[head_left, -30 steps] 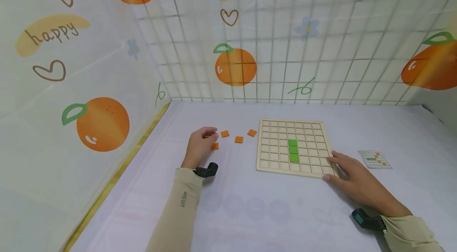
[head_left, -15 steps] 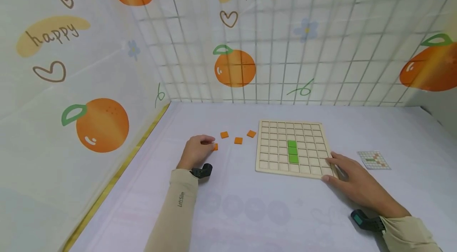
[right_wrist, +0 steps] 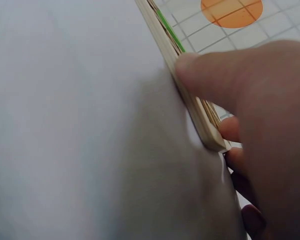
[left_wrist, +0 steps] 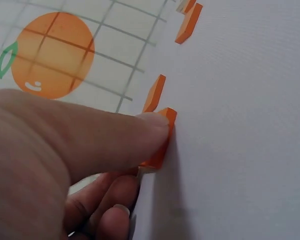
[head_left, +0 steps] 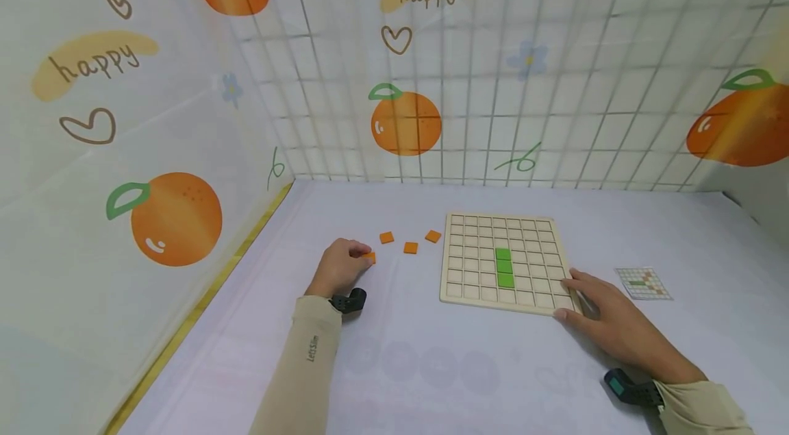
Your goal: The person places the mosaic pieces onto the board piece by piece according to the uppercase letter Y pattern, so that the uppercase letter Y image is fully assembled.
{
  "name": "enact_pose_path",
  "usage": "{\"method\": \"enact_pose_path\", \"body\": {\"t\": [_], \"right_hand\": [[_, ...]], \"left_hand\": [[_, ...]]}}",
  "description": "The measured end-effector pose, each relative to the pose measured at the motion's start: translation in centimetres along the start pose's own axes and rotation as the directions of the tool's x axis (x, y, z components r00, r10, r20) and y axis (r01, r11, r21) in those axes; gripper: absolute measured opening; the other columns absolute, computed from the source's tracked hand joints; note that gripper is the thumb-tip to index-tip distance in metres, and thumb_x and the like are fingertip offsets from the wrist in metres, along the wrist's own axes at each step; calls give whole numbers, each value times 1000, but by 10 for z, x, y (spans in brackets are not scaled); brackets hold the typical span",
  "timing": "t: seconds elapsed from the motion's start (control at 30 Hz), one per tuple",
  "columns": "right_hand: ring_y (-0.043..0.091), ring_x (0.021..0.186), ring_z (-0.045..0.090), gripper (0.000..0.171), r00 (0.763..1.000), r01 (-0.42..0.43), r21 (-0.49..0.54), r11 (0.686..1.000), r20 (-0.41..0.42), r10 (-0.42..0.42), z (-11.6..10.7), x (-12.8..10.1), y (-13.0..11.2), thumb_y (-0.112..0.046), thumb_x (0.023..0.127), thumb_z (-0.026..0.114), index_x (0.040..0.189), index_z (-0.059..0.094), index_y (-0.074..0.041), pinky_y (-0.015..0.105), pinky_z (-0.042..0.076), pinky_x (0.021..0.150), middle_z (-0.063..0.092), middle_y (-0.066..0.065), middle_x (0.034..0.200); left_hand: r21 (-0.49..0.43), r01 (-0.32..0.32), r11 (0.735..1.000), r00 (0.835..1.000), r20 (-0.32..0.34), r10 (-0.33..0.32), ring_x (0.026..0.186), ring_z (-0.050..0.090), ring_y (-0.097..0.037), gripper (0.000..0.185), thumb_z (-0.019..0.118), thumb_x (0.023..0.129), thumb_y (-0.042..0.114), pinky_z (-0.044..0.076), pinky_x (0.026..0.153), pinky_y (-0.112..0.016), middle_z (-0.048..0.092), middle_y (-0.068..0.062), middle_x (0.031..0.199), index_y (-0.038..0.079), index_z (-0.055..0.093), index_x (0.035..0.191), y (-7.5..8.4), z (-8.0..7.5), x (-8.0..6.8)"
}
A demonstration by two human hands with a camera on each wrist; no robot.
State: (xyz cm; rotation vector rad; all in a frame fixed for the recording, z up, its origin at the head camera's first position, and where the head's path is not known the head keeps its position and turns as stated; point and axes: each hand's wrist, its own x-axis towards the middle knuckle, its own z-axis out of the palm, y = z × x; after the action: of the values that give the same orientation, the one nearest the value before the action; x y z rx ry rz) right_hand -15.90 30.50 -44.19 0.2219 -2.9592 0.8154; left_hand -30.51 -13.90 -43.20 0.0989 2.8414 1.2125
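- Drawn back toward the person over the last second, the left hand (head_left: 341, 266) now sits nearer the table's front edge, its fingertips closed on the nearest small orange square tile (head_left: 369, 257) where before they hovered beside the farther tiles.
- That shift suggests one tile is being singled out from the loose group; it is judged not yet clear of the white tablecloth (head_left: 431, 366), since the left wrist view shows it tipped up on edge against the cloth.
- Three more orange square tiles (head_left: 409, 247) lie in a loose arc between the left hand and the pale wooden grid board (head_left: 468, 284), apart from one another and from the board.
- Holding its place throughout, the right hand (head_left: 607, 318) rests at the board's near right corner, fingers fairly straight on the top and thumb against the front edge.
- A column of three green square tiles (head_left: 504, 267) sits in the board's middle cells, unchanged.
- A small printed pattern card (head_left: 643, 282) lies flat on the cloth to the right of the board, untouched.
- Seen only from the left wrist: the thumb (left_wrist: 115, 135) presses the orange tile (left_wrist: 162, 137) from above while curled fingers meet it from below, a true pinch the head camera cannot resolve.
- Seen only from the right wrist: the thumb (right_wrist: 215, 75) bears on the board's layered wooden edge (right_wrist: 200, 115), with the fingers on the far side, steadying rather than lifting it.
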Motion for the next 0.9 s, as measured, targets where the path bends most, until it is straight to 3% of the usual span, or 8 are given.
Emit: {"method": "enact_pose_path", "body": {"t": [0.27,0.6,0.9], "right_hand": [[46,129,25,77,1000,0,-8,1000,0,0,0,1,-3,-59,82,57,133,46,-3,63,22,96,29,21,145],[46,130,23,82,999,-20,1,1000,33,20,4,-1,-1,-61,81,56,136,42,-1,62,22,97,26,21,147],[47,129,24,81,1000,-8,-11,1000,19,8,1,1,1,-60,82,57,135,43,0,62,22,96,27,22,146]], "left_hand": [[-11,-22,1000,998,-56,21,78,53,-18,17,71,80,16,43,71,-32,60,2,86,21,66,96,1,3,0],[-87,-63,994,989,-141,51,79,54,-17,12,64,85,14,46,69,-31,59,2,88,22,67,95,0,11,-3],[-290,-56,955,996,-81,34,73,65,-14,20,60,88,12,51,65,-27,56,-3,96,14,65,108,18,25,4]]}}
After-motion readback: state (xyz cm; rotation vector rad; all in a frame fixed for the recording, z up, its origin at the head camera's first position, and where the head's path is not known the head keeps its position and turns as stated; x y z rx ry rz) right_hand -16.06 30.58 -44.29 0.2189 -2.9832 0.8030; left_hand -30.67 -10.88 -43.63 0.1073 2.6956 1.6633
